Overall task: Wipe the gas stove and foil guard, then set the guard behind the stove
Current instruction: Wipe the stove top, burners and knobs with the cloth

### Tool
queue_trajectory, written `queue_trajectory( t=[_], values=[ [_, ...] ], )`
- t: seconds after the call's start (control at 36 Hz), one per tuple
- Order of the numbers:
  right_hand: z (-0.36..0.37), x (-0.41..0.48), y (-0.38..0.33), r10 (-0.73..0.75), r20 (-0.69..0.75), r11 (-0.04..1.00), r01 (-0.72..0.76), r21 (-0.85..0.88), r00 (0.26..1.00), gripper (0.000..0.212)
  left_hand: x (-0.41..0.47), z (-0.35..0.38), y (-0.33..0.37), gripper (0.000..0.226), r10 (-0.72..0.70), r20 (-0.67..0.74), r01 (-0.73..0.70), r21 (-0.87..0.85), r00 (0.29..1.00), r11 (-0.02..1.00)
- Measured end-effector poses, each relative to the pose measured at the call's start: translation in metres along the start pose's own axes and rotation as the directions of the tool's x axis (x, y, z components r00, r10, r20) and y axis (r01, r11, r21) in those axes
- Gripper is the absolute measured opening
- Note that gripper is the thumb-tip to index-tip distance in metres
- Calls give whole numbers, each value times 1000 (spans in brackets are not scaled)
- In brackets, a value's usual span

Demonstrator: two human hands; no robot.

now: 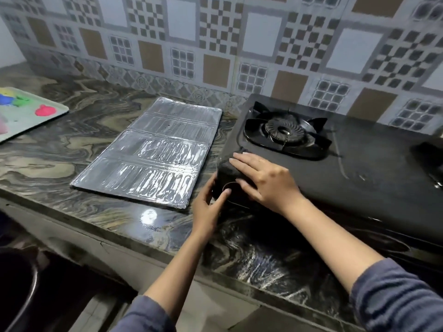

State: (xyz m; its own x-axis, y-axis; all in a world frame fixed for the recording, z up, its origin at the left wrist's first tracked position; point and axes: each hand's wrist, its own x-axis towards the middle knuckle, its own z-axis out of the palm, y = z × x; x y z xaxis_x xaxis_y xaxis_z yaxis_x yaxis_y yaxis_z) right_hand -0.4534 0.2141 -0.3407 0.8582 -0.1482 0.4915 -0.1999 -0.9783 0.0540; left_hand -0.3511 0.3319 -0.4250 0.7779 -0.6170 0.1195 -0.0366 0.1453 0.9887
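The black gas stove (359,168) stands on the marble counter (60,149) against the tiled wall, with its left burner (285,133) in full view. The silver foil guard (155,152) lies flat on the counter just left of the stove. My right hand (266,178) presses flat on a dark cloth (226,171) draped over the stove's front left corner. My left hand (208,207) holds that corner from the front, fingertips by the round knob (231,186).
A pale tray (48,113) with coloured blobs sits at the far left of the counter. A second burner (431,159) is cut off by the right edge. The counter's front edge runs below my forearms, and a dark round vessel (16,295) sits below at lower left.
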Motion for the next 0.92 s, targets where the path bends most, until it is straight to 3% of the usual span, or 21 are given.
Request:
queue_trajectory(
  t=[0.14,0.39,0.72,0.92],
  values=[
    [1,-16,-9,214,-131,974,-222,-50,968,44,2,-4,1,51,-26,38,27,-34,999,999],
    [0,-29,-10,484,-263,860,-510,-34,834,44,8,-11,0,55,-48,110,55,-62,993,997],
    [12,-24,-19,563,-494,752,-659,-26,663,34,14,-24,1,55,-5,216,-3,36,976,999],
    [17,-12,-31,630,-538,689,-723,54,561,29,22,-31,6,54,-2,264,-20,78,965,997]
  ],
)
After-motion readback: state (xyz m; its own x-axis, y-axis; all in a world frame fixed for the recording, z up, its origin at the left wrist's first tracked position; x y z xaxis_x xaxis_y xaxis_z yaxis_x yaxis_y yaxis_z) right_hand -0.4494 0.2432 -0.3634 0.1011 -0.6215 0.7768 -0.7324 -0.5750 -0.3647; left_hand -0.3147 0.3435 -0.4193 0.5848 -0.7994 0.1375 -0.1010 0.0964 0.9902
